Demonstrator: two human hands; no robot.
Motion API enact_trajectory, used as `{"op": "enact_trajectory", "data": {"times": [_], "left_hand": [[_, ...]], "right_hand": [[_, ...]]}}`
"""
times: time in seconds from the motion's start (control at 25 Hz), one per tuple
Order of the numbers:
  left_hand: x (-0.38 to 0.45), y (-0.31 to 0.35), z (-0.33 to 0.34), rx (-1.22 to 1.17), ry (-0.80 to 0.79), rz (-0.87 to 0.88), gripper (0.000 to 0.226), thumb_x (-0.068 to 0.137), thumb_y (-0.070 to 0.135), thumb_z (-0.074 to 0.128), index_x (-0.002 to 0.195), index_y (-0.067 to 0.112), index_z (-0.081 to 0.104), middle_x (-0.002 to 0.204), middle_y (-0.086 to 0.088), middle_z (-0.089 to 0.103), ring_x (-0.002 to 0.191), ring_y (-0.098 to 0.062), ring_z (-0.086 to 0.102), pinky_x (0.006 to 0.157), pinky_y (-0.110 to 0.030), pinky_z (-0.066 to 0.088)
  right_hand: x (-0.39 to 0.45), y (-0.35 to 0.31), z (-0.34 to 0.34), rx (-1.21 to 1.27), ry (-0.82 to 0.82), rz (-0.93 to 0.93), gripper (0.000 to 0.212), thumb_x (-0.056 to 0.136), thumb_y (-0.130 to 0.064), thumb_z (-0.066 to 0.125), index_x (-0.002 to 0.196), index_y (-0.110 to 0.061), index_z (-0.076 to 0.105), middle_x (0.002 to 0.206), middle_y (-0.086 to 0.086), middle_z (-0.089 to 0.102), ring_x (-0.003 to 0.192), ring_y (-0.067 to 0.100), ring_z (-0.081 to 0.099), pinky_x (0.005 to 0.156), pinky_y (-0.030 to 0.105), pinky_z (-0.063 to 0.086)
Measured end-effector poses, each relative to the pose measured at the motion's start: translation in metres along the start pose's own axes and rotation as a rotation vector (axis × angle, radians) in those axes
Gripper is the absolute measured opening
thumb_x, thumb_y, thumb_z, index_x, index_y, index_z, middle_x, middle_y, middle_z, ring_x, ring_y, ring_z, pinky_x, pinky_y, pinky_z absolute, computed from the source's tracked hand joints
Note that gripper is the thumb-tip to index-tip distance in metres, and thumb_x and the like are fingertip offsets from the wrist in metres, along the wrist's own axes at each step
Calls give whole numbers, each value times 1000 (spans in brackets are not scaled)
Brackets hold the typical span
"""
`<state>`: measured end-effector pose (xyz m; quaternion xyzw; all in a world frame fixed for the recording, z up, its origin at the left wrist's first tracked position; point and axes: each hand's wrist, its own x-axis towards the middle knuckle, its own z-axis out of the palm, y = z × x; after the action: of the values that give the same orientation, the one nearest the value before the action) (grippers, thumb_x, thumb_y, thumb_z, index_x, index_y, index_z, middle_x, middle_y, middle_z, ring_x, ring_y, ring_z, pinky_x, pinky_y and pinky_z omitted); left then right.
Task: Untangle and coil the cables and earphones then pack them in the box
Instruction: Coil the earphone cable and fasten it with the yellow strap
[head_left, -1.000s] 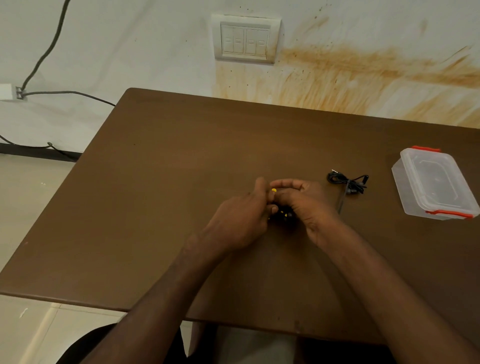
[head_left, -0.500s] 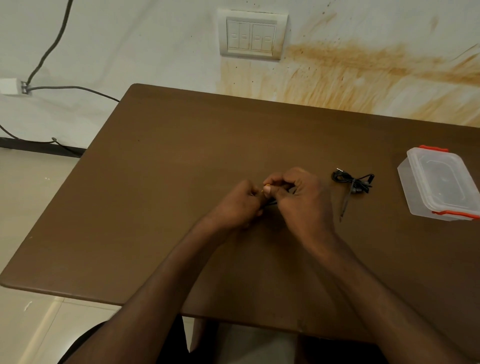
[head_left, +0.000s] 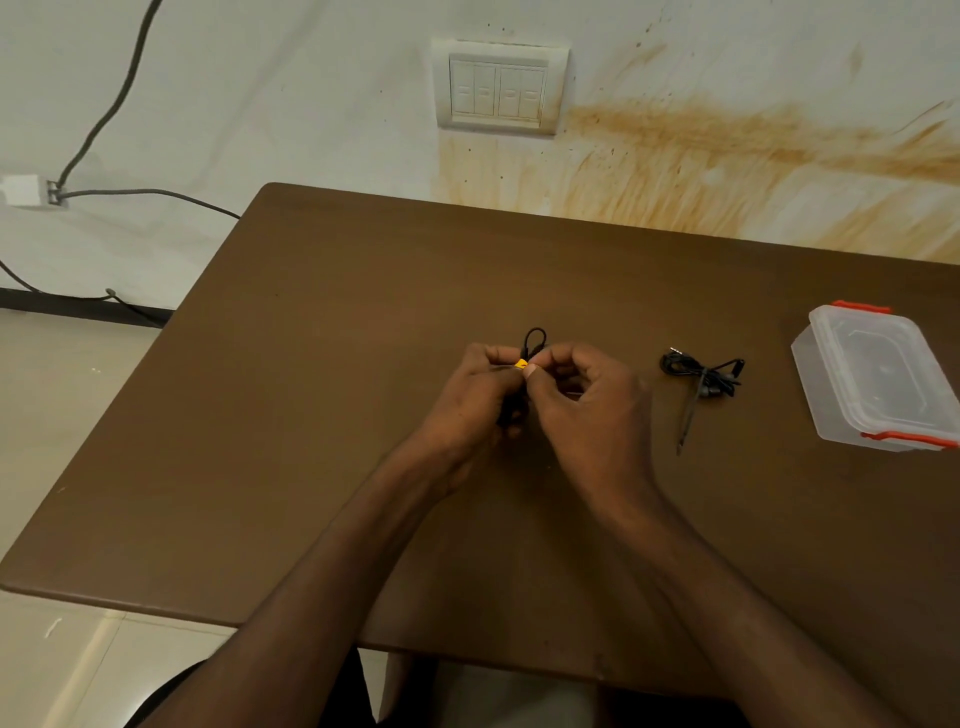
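Head view: both hands' fingers pinch a black cable, its loop newly risen above them; bundled earphones await the box.

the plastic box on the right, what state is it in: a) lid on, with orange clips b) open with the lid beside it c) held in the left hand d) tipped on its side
a: the clear plastic box sits upright on the table with its lid on and orange clips at both ends, away from both hands, which are busy with a small black cable.
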<state>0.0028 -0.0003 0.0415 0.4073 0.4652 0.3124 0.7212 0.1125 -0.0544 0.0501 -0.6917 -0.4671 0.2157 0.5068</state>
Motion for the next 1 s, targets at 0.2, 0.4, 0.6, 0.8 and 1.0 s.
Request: {"op": "enact_trajectory", "data": {"times": [0.2, 0.4, 0.6, 0.8, 1.0], "left_hand": [[-5, 8, -1, -168, -94, 40, 15, 107, 1, 42, 120, 6, 46, 91, -17, 62, 61, -21, 57, 49, -29, 43], [-5, 1, 2, -89, 16, 78, 16, 109, 7, 44, 124, 10, 47, 84, -6, 56, 54, -9, 44, 46, -21, 31], [-1, -3, 9, 29, 108, 124, 21, 108, 6, 46, 129, 9, 43, 86, -3, 57, 54, -6, 46, 45, -18, 36], [2, -6, 7, 124, 62, 150, 24, 110, 8, 43, 133, 4, 47, 82, -2, 55, 56, -4, 45, 47, -19, 37], [2, -7, 7, 123, 48, 157, 5, 110, 12, 45, 115, 14, 44, 91, -12, 56, 58, -6, 47, 51, -22, 38]], "right_hand": [[8, 4, -8, 79, -38, 39, 13, 87, -4, 73, 85, -16, 75, 72, -3, 74, 64, 9, 73, 60, 21, 56], [11, 5, -8, 166, -104, 149, 18, 86, -1, 74, 87, -18, 77, 84, -1, 78, 77, 8, 72, 71, 24, 58], [6, 6, 2, 424, 12, 411, 14, 84, 0, 75, 91, -12, 79, 88, 10, 80, 82, 23, 74, 77, 37, 61], [6, 4, -1, 478, -38, 438, 18, 86, 6, 69, 93, -7, 80, 88, 17, 79, 70, 25, 73, 57, 31, 61], [10, 7, 0, 500, -14, 454, 13, 87, 3, 73, 95, -6, 78, 92, 11, 79, 79, 22, 75, 66, 29, 62]]}}
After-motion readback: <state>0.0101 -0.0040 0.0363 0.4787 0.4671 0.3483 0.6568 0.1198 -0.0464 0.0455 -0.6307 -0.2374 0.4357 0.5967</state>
